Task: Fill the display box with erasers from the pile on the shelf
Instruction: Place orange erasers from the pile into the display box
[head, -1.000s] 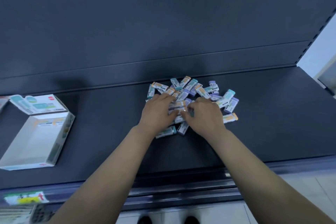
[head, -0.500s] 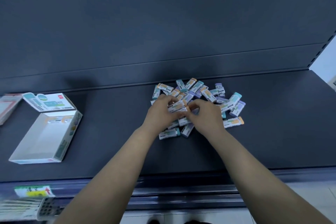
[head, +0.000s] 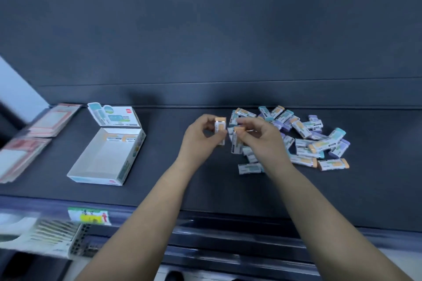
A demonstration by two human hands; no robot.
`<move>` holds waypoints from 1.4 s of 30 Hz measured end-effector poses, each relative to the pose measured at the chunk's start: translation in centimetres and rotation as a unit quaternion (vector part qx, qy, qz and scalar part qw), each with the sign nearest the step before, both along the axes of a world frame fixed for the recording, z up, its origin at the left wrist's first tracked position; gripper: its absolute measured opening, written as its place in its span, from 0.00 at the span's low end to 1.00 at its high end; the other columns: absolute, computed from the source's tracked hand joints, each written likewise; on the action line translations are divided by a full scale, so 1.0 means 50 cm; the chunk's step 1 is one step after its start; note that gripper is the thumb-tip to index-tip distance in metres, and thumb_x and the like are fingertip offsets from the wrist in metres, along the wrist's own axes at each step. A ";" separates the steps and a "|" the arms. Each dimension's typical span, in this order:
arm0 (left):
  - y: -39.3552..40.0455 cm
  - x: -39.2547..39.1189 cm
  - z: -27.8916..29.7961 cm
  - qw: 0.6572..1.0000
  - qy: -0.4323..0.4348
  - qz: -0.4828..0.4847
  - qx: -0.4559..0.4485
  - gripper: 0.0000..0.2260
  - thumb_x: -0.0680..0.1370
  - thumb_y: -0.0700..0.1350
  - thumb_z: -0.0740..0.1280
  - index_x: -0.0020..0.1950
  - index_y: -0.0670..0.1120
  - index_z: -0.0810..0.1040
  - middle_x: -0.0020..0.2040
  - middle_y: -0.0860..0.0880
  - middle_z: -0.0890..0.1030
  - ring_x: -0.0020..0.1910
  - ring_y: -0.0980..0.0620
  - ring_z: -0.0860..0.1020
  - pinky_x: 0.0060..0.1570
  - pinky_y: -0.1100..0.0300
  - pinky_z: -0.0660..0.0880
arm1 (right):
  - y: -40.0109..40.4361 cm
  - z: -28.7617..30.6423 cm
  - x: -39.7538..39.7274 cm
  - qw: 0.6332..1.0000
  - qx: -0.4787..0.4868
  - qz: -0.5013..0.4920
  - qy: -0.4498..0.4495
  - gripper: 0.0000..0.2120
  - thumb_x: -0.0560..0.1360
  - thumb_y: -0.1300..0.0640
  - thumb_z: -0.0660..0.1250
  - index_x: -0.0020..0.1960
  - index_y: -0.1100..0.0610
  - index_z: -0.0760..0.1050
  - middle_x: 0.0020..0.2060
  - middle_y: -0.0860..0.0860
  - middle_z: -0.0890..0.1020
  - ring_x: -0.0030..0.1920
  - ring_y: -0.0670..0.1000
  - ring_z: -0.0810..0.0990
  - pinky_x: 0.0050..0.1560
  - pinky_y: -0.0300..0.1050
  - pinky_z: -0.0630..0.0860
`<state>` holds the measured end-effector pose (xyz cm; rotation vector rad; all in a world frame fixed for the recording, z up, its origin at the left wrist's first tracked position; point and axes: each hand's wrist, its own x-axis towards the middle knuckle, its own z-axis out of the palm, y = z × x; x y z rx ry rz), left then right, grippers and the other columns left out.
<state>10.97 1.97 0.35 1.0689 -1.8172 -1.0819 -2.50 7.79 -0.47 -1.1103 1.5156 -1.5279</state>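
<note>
1. Orange-tipped eraser (head: 220, 129) stood pinched in the left hand (head: 201, 138); the right hand (head: 262, 138) pinched another eraser (head: 237, 141) just beside it.
2. Right of the hands lay the eraser pile (head: 306, 137) on the dark shelf (head: 173, 180).
3. Far left sat the open display box (head: 107, 157), apart from both hands.

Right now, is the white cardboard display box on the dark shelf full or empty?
Empty. The white cardboard display box lies open, lid flap folded back, bare white floor showing, no erasers inside.
</note>
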 end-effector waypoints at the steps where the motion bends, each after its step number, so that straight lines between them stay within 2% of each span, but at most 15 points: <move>1: -0.005 0.023 0.004 1.000 0.000 0.011 -0.003 0.12 0.72 0.36 0.69 0.39 0.54 0.74 0.36 0.56 0.77 0.34 0.66 0.74 0.37 0.74 0.72 | -0.009 0.002 0.018 1.000 0.000 0.010 -0.008 0.10 0.72 0.64 0.69 0.45 0.49 0.77 0.37 0.48 0.79 0.35 0.43 0.78 0.42 0.36 0.77; 5: -0.025 0.126 0.018 0.999 0.017 0.042 0.019 0.12 0.69 0.35 0.72 0.35 0.49 0.74 0.29 0.56 0.78 0.27 0.64 0.73 0.33 0.72 0.70 | -0.045 0.016 0.106 0.997 -0.004 0.040 -0.058 0.10 0.69 0.67 0.70 0.40 0.52 0.76 0.37 0.51 0.80 0.37 0.43 0.79 0.40 0.34 0.77; 9: -0.048 0.229 0.031 0.997 0.020 0.069 0.040 0.13 0.66 0.34 0.73 0.34 0.47 0.71 0.31 0.51 0.76 0.29 0.60 0.72 0.33 0.70 0.69 | -0.082 0.029 0.193 0.995 -0.004 0.063 -0.073 0.09 0.67 0.66 0.72 0.37 0.53 0.77 0.37 0.53 0.82 0.38 0.46 0.79 0.41 0.38 0.77; 11: -0.070 0.284 0.032 0.994 0.021 0.093 0.057 0.12 0.66 0.35 0.73 0.35 0.48 0.72 0.27 0.55 0.75 0.28 0.57 0.73 0.33 0.67 0.70 | -0.102 0.033 0.241 0.995 -0.002 0.077 -0.069 0.08 0.66 0.65 0.73 0.37 0.53 0.78 0.38 0.55 0.83 0.40 0.48 0.80 0.43 0.41 0.77; 14: -0.104 0.356 0.029 0.993 0.006 0.104 0.063 0.11 0.69 0.33 0.70 0.36 0.46 0.72 0.21 0.58 0.74 0.24 0.59 0.76 0.27 0.72 0.69 | -0.131 0.036 0.307 0.995 -0.001 0.086 -0.050 0.07 0.66 0.64 0.73 0.38 0.53 0.78 0.40 0.56 0.83 0.41 0.48 0.80 0.46 0.41 0.78; 18: -0.146 0.431 0.025 0.992 -0.012 0.105 0.064 0.10 0.70 0.35 0.70 0.36 0.46 0.72 0.28 0.56 0.77 0.25 0.60 0.79 0.24 0.73 0.66 | -0.173 0.038 0.383 0.996 0.004 0.087 0.000 0.07 0.67 0.64 0.73 0.39 0.54 0.78 0.36 0.50 0.82 0.38 0.43 0.79 0.43 0.35 0.78; 22: -0.188 0.492 0.012 0.991 -0.023 0.106 0.077 0.08 0.70 0.37 0.71 0.37 0.47 0.73 0.34 0.50 0.80 0.29 0.56 0.82 0.24 0.70 0.67 | -0.211 0.034 0.445 0.996 0.011 0.082 0.040 0.06 0.68 0.64 0.73 0.42 0.56 0.79 0.37 0.50 0.82 0.39 0.45 0.80 0.45 0.36 0.79; 26: -0.219 0.531 -0.006 0.993 -0.058 0.079 0.064 0.05 0.69 0.38 0.71 0.38 0.46 0.77 0.36 0.47 0.82 0.32 0.52 0.81 0.33 0.62 0.75 | -0.240 0.018 0.493 0.989 0.012 0.061 0.135 0.05 0.68 0.63 0.73 0.43 0.57 0.80 0.38 0.52 0.82 0.39 0.48 0.80 0.45 0.36 0.78; 28: -0.231 0.543 -0.017 0.993 -0.099 0.050 0.043 0.07 0.69 0.40 0.72 0.37 0.50 0.77 0.35 0.50 0.81 0.33 0.55 0.79 0.38 0.66 0.74 | -0.249 0.006 0.507 0.979 0.026 0.056 0.196 0.04 0.68 0.63 0.72 0.43 0.58 0.80 0.37 0.51 0.82 0.37 0.47 0.79 0.41 0.30 0.75; 30: -0.240 0.550 -0.029 0.990 -0.136 0.019 0.026 0.08 0.69 0.42 0.73 0.36 0.53 0.77 0.33 0.54 0.80 0.32 0.58 0.76 0.35 0.72 0.71 | -0.253 -0.005 0.513 0.965 0.052 0.062 0.248 0.04 0.69 0.62 0.72 0.44 0.59 0.80 0.35 0.49 0.81 0.35 0.45 0.77 0.38 0.26 0.72; 31: -0.245 0.554 -0.034 0.988 -0.150 0.007 0.021 0.07 0.69 0.42 0.73 0.38 0.52 0.77 0.33 0.54 0.79 0.32 0.59 0.74 0.34 0.71 0.70 | -0.254 -0.010 0.513 0.957 0.065 0.068 0.273 0.04 0.70 0.61 0.72 0.44 0.59 0.80 0.35 0.48 0.80 0.35 0.44 0.77 0.38 0.26 0.72; 35: -0.262 0.566 -0.051 0.981 -0.196 -0.015 0.005 0.06 0.69 0.44 0.72 0.43 0.51 0.77 0.35 0.55 0.79 0.31 0.62 0.72 0.35 0.66 0.69 | -0.255 -0.020 0.504 0.913 0.104 0.100 0.382 0.05 0.70 0.59 0.71 0.45 0.57 0.80 0.35 0.48 0.80 0.36 0.46 0.77 0.45 0.41 0.76; 37: -0.267 0.569 -0.050 0.975 -0.219 -0.023 -0.019 0.05 0.70 0.45 0.71 0.44 0.51 0.77 0.38 0.53 0.81 0.36 0.58 0.75 0.40 0.60 0.74 | -0.258 -0.021 0.501 0.889 0.122 0.124 0.424 0.05 0.70 0.57 0.71 0.45 0.55 0.80 0.38 0.49 0.81 0.39 0.49 0.78 0.47 0.46 0.77; 40: -0.273 0.572 -0.041 0.958 -0.269 -0.036 -0.094 0.06 0.71 0.47 0.70 0.45 0.47 0.80 0.44 0.51 0.81 0.46 0.53 0.75 0.46 0.55 0.75 | -0.259 -0.022 0.507 0.851 0.145 0.142 0.485 0.04 0.71 0.55 0.69 0.45 0.53 0.79 0.42 0.47 0.83 0.44 0.51 0.79 0.47 0.49 0.77; 42: -0.279 0.574 -0.038 0.948 -0.286 -0.044 -0.130 0.07 0.71 0.48 0.69 0.47 0.47 0.81 0.45 0.51 0.78 0.46 0.53 0.74 0.43 0.56 0.74 | -0.258 -0.020 0.510 0.827 0.155 0.134 0.524 0.05 0.72 0.57 0.66 0.47 0.52 0.79 0.45 0.47 0.82 0.47 0.53 0.78 0.46 0.45 0.75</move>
